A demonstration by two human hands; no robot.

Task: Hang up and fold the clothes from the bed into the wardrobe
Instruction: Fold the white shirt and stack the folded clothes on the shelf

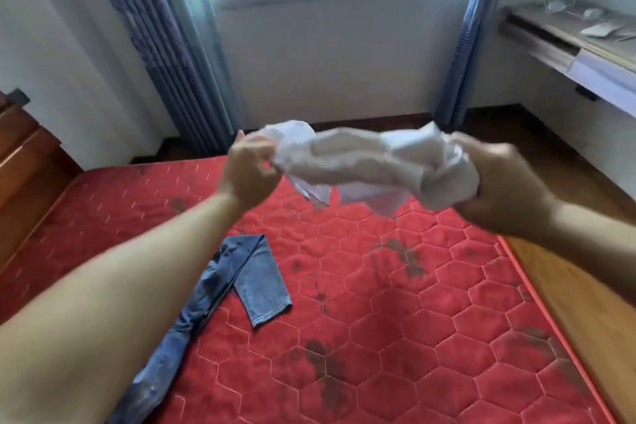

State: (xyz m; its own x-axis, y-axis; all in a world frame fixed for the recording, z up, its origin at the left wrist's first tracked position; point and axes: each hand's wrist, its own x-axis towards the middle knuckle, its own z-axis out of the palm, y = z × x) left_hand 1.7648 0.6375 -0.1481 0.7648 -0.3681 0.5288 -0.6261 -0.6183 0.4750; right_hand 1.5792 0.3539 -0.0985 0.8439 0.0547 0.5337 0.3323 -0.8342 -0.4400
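Observation:
A crumpled white garment [364, 162] hangs in the air above the bed, stretched between my two hands. My left hand [249, 170] pinches its left end. My right hand [499, 179] grips its bunched right end. Blue jeans [247, 277] lie loosely spread on the red quilted mattress [430, 337], below and to the left of the garment, partly hidden by my left forearm. The wardrobe is not in view.
A window with blue curtains [172, 55] is straight ahead beyond the bed. A wooden headboard [24, 155] stands at the left. A wall-mounted desk [585, 52] with small items is at the right, above wooden floor [568, 286].

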